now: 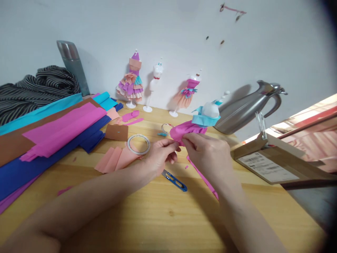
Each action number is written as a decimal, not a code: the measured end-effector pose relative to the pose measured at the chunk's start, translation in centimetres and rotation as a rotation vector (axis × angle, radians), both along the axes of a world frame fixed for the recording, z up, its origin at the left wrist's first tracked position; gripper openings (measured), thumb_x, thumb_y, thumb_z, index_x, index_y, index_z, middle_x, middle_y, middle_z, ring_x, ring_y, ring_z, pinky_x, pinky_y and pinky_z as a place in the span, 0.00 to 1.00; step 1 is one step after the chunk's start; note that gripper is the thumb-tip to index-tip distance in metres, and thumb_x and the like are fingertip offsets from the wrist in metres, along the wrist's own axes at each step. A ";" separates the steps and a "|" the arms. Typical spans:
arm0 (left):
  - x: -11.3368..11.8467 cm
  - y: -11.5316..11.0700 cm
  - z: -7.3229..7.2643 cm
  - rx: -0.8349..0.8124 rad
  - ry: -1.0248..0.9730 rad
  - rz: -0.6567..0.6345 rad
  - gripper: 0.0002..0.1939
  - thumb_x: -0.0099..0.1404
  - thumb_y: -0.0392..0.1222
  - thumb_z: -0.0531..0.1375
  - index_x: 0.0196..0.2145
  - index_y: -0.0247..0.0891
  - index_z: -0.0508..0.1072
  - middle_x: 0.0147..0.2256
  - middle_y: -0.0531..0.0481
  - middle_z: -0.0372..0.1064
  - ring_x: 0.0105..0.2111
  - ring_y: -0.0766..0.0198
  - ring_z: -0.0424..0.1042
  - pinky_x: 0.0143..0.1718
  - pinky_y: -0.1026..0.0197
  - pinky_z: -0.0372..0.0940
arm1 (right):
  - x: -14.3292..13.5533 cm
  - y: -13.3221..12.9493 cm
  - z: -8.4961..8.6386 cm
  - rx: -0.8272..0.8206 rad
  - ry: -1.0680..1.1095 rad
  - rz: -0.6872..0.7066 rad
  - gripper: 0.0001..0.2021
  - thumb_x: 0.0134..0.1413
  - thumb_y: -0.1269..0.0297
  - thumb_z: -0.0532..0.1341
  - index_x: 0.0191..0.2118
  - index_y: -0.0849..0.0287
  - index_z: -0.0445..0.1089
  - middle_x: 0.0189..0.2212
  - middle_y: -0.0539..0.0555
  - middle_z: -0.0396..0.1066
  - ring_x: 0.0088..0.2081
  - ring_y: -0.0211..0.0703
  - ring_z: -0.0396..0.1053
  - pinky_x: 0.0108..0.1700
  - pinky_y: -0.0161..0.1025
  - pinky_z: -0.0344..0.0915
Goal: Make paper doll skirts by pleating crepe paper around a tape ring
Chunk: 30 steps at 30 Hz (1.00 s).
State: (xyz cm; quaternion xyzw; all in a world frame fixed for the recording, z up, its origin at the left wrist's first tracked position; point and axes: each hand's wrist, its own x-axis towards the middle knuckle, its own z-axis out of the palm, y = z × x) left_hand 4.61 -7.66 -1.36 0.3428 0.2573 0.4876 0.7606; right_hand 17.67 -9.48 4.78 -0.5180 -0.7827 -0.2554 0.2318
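Note:
A small white dress-form mannequin point(210, 110) leans to the right above the table, wrapped in a light blue crepe paper top point(204, 119). Below that top hangs a pink crepe paper skirt point(186, 128). My left hand point(163, 151) pinches the skirt's lower left edge between thumb and fingers. Close beside it, my right hand point(206, 149) is closed on the same pink paper, its fingertips nearly meeting the left ones. The mannequin's stand is hidden behind my hands. Blue thread snips point(174, 180) lie just under them, near a pink paper strip point(207, 182).
Three small mannequins, including one in a ruffled dress point(133, 79), stand along the wall. Tape point(138, 144) and folded peach paper point(113, 160) lie left of my hands, with crepe paper sheets point(65, 128) beyond. A steel jug point(242, 107) and cardboard box point(268, 165) are at right.

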 end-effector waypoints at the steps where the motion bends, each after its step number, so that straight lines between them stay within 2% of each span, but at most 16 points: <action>1: 0.0 0.0 0.1 0.002 0.002 0.005 0.16 0.51 0.48 0.68 0.28 0.32 0.71 0.21 0.54 0.63 0.18 0.74 0.60 0.19 0.68 0.50 | 0.0 0.1 0.0 -0.003 0.010 -0.007 0.14 0.56 0.69 0.55 0.22 0.59 0.71 0.17 0.51 0.70 0.18 0.35 0.62 0.22 0.35 0.45; 5: 0.1 -0.1 0.0 -0.009 -0.006 0.024 0.15 0.51 0.48 0.67 0.27 0.33 0.70 0.20 0.54 0.63 0.17 0.74 0.60 0.19 0.68 0.50 | -0.1 0.3 -0.3 0.032 0.066 -0.039 0.11 0.53 0.67 0.56 0.24 0.59 0.73 0.17 0.51 0.72 0.18 0.37 0.64 0.22 0.34 0.47; 9: 0.4 0.1 -0.3 -0.028 -0.028 0.033 0.14 0.51 0.47 0.67 0.27 0.33 0.70 0.20 0.55 0.63 0.17 0.74 0.61 0.18 0.68 0.49 | -0.1 0.4 -0.4 0.021 0.099 -0.084 0.10 0.52 0.64 0.58 0.24 0.59 0.73 0.15 0.50 0.70 0.16 0.38 0.64 0.21 0.34 0.48; 16: 0.7 0.4 -0.5 -0.043 -0.050 0.039 0.14 0.49 0.46 0.68 0.27 0.34 0.70 0.22 0.55 0.64 0.17 0.74 0.60 0.19 0.66 0.51 | -0.2 0.3 -0.3 -0.022 0.182 -0.030 0.10 0.52 0.67 0.58 0.24 0.60 0.73 0.15 0.50 0.69 0.16 0.37 0.64 0.22 0.34 0.51; 21: 0.6 0.3 -0.5 -0.073 -0.038 0.066 0.15 0.48 0.46 0.68 0.25 0.33 0.70 0.23 0.52 0.66 0.17 0.73 0.61 0.18 0.66 0.49 | -0.1 -0.4 1.0 -0.013 0.321 0.035 0.09 0.53 0.67 0.59 0.25 0.60 0.73 0.16 0.49 0.68 0.17 0.34 0.60 0.22 0.33 0.53; 24: 0.6 0.2 -0.5 -0.084 -0.041 0.064 0.15 0.47 0.45 0.68 0.26 0.32 0.71 0.23 0.52 0.68 0.17 0.73 0.62 0.19 0.66 0.50 | 0.2 -1.1 2.1 -0.133 0.295 0.114 0.10 0.54 0.67 0.59 0.26 0.61 0.75 0.15 0.49 0.66 0.16 0.33 0.57 0.21 0.33 0.51; 27: 0.7 0.2 -0.6 -0.100 -0.053 0.062 0.15 0.47 0.45 0.69 0.26 0.33 0.71 0.23 0.53 0.67 0.17 0.73 0.62 0.19 0.66 0.51 | 0.6 -1.8 3.0 -0.360 0.166 0.183 0.12 0.56 0.67 0.57 0.28 0.60 0.77 0.13 0.49 0.65 0.15 0.33 0.55 0.20 0.33 0.49; 30: 0.7 0.2 -0.7 -0.111 -0.061 0.064 0.15 0.47 0.45 0.69 0.24 0.33 0.70 0.21 0.53 0.66 0.17 0.73 0.62 0.19 0.66 0.51 | 0.8 -2.3 3.5 -0.531 0.076 0.172 0.12 0.57 0.68 0.56 0.30 0.59 0.77 0.16 0.50 0.70 0.15 0.34 0.58 0.21 0.33 0.50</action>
